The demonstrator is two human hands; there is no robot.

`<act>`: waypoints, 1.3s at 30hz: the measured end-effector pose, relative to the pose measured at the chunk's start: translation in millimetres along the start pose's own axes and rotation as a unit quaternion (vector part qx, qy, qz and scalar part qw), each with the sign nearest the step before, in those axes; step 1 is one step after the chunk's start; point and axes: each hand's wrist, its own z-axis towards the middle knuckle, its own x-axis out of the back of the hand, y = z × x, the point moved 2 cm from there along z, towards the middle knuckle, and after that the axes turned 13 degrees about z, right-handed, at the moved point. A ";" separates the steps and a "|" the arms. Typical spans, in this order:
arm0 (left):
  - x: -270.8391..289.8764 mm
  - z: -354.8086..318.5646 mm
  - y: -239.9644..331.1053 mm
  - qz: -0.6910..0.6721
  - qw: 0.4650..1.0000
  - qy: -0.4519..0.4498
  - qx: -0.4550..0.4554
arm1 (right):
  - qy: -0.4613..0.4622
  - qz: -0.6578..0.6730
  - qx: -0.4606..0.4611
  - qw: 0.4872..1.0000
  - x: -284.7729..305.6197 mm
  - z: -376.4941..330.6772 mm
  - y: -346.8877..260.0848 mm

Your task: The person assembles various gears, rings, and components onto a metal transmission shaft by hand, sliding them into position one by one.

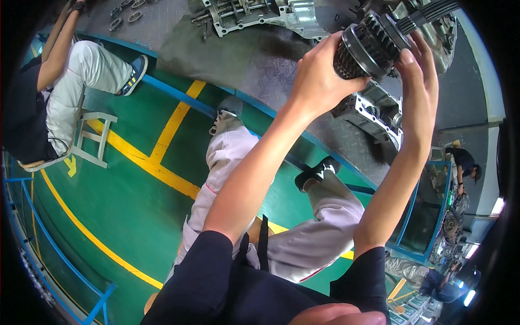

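Observation:
Above the workbench, at the upper right, I hold a gear shaft assembly (368, 46) of dark toothed gears and a bright metal ring, with its splined shaft end pointing up and to the right. My left hand (319, 76) wraps round the gears from the left, its thumb underneath. My right hand (418, 76) grips the assembly from the right, close to where the shaft comes out. Part of the gears is hidden behind my fingers. Below my hands on the bench lies an open metal gearbox housing (374, 111).
The metal workbench (265, 89) carries another housing with rods (254, 13), and loose gear rings (125, 12) at the far left. A seated person (65, 86) is on a stool (95, 135) at left. Other people work at far right. A blue rail (59, 244) stands lower left.

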 end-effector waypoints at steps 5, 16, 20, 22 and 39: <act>-0.7 -2.7 3.0 0.006 1.000 -0.003 -0.012 | 0.050 -0.100 0.011 0.994 8.0 0.6 -20.7; 1.4 -3.3 4.0 -0.010 0.998 -0.025 0.052 | -0.073 0.027 -0.004 0.997 -2.2 2.0 -3.0; 4.9 -2.5 7.7 -0.018 0.998 -0.037 0.052 | -0.051 0.033 -0.010 0.998 -7.2 9.6 1.3; 5.2 -2.4 8.2 -0.015 0.998 -0.036 0.048 | -0.045 0.051 -0.008 0.998 -9.2 12.3 -1.3; 7.9 -2.9 11.4 -0.033 0.996 -0.063 0.060 | 0.002 0.110 0.025 0.994 -3.3 28.9 -24.3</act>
